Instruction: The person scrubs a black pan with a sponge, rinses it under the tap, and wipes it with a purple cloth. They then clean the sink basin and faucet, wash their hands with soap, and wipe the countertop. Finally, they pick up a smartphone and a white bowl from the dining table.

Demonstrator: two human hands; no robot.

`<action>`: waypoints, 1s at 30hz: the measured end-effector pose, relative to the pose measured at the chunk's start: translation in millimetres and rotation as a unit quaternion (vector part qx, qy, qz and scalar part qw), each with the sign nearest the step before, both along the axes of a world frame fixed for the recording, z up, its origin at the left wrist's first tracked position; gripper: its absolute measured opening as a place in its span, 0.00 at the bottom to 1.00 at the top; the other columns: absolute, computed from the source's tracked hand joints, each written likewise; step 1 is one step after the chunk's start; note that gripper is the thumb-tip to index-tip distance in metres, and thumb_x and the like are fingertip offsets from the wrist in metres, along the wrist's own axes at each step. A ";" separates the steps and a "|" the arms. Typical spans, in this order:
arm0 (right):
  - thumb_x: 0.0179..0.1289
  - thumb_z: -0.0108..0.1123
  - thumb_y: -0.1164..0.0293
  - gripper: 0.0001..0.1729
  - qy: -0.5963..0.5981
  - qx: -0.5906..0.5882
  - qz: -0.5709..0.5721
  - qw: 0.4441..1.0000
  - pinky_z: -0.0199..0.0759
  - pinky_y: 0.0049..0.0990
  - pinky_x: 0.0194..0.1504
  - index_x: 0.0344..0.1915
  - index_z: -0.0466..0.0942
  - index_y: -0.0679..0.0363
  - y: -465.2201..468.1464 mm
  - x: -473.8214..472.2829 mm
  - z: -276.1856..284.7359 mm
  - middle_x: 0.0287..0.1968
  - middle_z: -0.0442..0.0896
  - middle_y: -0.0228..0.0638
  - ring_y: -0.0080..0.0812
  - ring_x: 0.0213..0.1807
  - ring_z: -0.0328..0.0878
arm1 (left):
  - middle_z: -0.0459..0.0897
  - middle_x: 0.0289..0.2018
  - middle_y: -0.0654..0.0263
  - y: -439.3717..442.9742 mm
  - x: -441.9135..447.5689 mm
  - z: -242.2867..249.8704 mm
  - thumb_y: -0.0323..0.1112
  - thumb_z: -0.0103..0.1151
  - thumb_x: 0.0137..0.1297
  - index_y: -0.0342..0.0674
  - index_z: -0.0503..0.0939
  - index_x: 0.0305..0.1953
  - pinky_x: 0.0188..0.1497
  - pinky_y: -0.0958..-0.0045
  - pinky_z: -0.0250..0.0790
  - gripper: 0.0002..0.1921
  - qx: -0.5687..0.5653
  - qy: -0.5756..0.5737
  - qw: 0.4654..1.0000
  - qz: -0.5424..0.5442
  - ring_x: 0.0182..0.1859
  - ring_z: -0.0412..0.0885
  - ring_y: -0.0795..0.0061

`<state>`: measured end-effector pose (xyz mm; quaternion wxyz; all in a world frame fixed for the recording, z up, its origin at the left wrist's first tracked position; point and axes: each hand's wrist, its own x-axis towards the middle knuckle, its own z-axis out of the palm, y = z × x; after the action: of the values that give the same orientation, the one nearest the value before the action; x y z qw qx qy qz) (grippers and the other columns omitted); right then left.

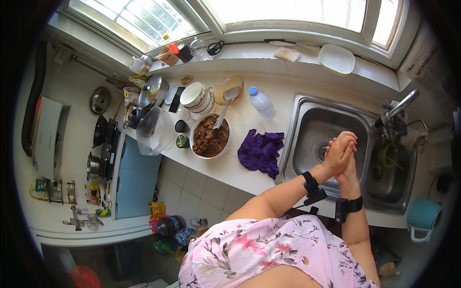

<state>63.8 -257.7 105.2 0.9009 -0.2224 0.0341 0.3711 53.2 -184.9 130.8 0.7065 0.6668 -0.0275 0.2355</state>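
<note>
Over the stainless steel sink [306, 118], my two hands are pressed together near the drain [322, 151]. The back of my left hand [338, 156] faces up, and its fingers lie over my right hand [347, 173]. Much of the right palm and fingers is hidden beneath. No object shows between them. Black straps with small devices circle both wrists. A chrome faucet [396, 108] rises beyond my hands, at the sink's right. Left of the basin, a crumpled purple cloth [260, 151] lies on the white countertop [248, 187].
A bowl of brown stew [210, 138] with a metal spoon [225, 108] stands left of the cloth. Behind are a plastic water bottle [262, 102] and stacked bowls [196, 95]. A green strainer [387, 156] sits in the smaller basin. A blue pitcher [423, 214] is at far right.
</note>
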 end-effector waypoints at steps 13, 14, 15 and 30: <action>0.77 0.48 0.61 0.14 0.107 0.006 -0.178 0.978 0.72 0.23 0.41 0.36 0.78 0.52 6.5 12.8 -15.0 0.33 0.80 0.26 0.22 0.35 0.76 | 0.83 0.42 0.53 23.9 20.9 -36.6 0.39 0.56 0.66 0.35 0.78 0.50 0.50 0.65 0.76 0.17 -0.413 0.233 0.840 -0.264 0.46 0.83 0.62; 0.76 0.51 0.62 0.08 0.071 0.115 -0.142 0.981 0.74 0.26 0.39 0.39 0.76 0.50 8.2 14.4 -14.0 0.38 0.81 0.23 0.21 0.38 0.78 | 0.83 0.41 0.53 26.7 21.2 -34.7 0.47 0.53 0.68 0.35 0.78 0.49 0.50 0.63 0.76 0.21 -0.467 0.257 0.797 -0.283 0.45 0.82 0.60; 0.78 0.46 0.65 0.13 0.058 0.101 -0.137 0.984 0.73 0.25 0.36 0.37 0.77 0.56 10.1 15.3 -12.6 0.33 0.80 0.25 0.21 0.32 0.75 | 0.83 0.40 0.53 28.3 21.3 -33.2 0.56 0.49 0.70 0.35 0.78 0.48 0.50 0.62 0.77 0.26 -0.527 0.258 0.747 -0.313 0.45 0.82 0.59; 0.73 0.53 0.59 0.16 0.059 -0.033 -0.115 0.991 0.79 0.30 0.45 0.49 0.75 0.59 -9.6 11.5 -16.6 0.44 0.81 0.36 0.32 0.44 0.81 | 0.80 0.38 0.67 -20.0 24.7 -30.5 0.43 0.41 0.80 0.41 0.75 0.43 0.44 0.72 0.74 0.15 -0.459 0.171 0.860 -0.143 0.39 0.78 0.76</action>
<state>75.4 -267.2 88.6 0.9262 -0.2247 0.1250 0.2756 77.9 -204.8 100.3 0.9521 0.2854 0.1097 0.0004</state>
